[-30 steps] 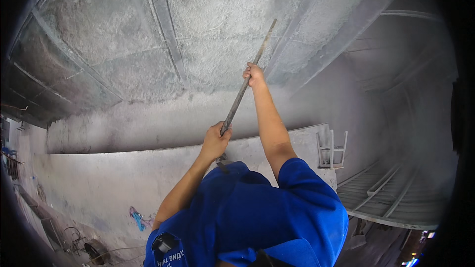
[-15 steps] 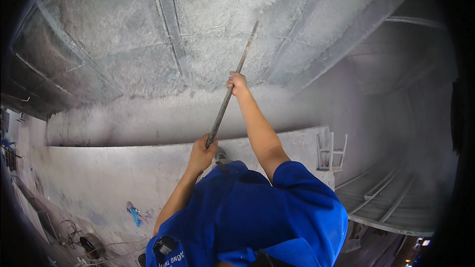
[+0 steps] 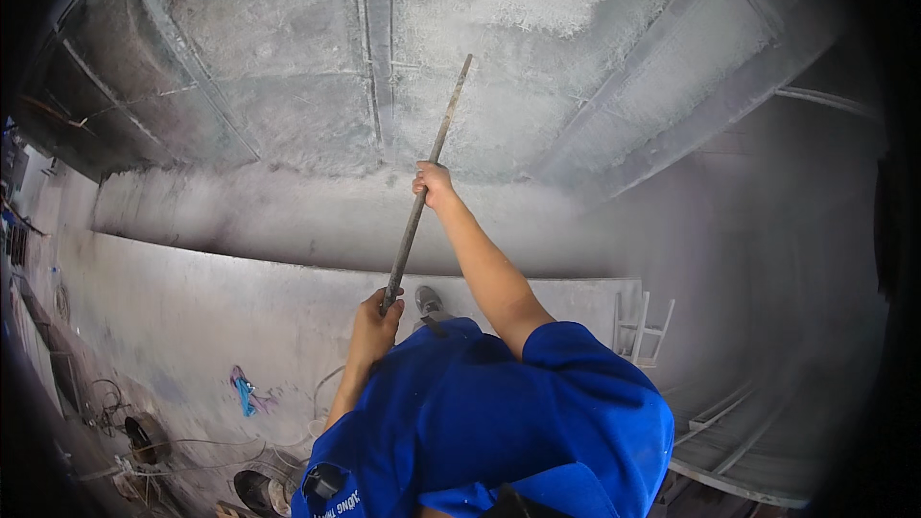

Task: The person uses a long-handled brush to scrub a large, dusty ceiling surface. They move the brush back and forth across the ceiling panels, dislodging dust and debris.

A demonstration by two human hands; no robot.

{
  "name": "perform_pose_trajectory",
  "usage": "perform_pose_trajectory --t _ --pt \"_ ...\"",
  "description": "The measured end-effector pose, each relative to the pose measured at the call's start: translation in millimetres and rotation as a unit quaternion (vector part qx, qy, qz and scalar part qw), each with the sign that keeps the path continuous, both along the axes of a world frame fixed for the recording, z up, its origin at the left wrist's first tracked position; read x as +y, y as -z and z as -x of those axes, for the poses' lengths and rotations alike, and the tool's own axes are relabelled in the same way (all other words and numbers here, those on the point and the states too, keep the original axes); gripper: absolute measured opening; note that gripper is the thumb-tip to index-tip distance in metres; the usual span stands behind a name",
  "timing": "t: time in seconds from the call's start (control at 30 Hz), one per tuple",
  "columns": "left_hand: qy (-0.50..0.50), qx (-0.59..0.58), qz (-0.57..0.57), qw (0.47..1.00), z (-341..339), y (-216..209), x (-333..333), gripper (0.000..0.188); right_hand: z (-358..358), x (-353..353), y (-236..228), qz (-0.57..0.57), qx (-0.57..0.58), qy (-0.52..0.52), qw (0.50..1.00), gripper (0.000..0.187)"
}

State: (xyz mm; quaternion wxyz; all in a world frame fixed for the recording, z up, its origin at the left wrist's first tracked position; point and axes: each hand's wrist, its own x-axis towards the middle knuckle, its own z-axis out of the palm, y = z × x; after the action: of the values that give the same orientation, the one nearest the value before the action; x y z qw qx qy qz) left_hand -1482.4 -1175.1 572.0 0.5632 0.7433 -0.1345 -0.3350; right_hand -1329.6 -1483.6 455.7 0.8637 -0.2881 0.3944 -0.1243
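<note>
A long, thin, dark rod (image 3: 413, 227) slants up and away from me, its far end in front of a rough, whitish ribbed panel (image 3: 508, 67). Whether that end touches the panel I cannot tell. My right hand (image 3: 434, 184) is closed round the rod near its middle, arm stretched forward. Lower down, my left hand (image 3: 375, 324) grips the near end of the same rod, close to my blue shirt.
Underfoot lies a wide pale sheet (image 3: 211, 297), with my grey shoe (image 3: 428, 300) on it. A small metal frame (image 3: 645, 328) stands at right. Blue cloth (image 3: 245, 391), cables and a dark round object (image 3: 146, 436) lie at left. Dust hazes the right side.
Both hands have drawn the rod back toward me and slightly left, its tip now lower against the panel. The whole view has shifted, with the panel ribs appearing further right.
</note>
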Motion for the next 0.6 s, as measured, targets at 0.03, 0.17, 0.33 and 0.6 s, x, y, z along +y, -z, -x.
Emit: perform_pose_trajectory --t 0.03,0.17,0.33,0.6 --pt "-0.017 0.032 -0.012 0.999 3 -1 4 0.028 -4 7 1 -0.005 -0.003 -0.009 1.0 0.016" --pt "-0.042 0.011 -0.014 0.999 4 -2 18 0.029 -22 32 5 0.01 0.023 -0.038 0.999 0.017" --pt "-0.064 0.024 -0.031 0.997 3 2 33 0.03 -38 53 13 -0.001 0.011 -0.063 0.998 0.011" --pt "-0.075 -0.004 -0.011 0.997 6 15 46 0.027 -42 72 20 -0.007 0.006 -0.089 0.996 0.013"
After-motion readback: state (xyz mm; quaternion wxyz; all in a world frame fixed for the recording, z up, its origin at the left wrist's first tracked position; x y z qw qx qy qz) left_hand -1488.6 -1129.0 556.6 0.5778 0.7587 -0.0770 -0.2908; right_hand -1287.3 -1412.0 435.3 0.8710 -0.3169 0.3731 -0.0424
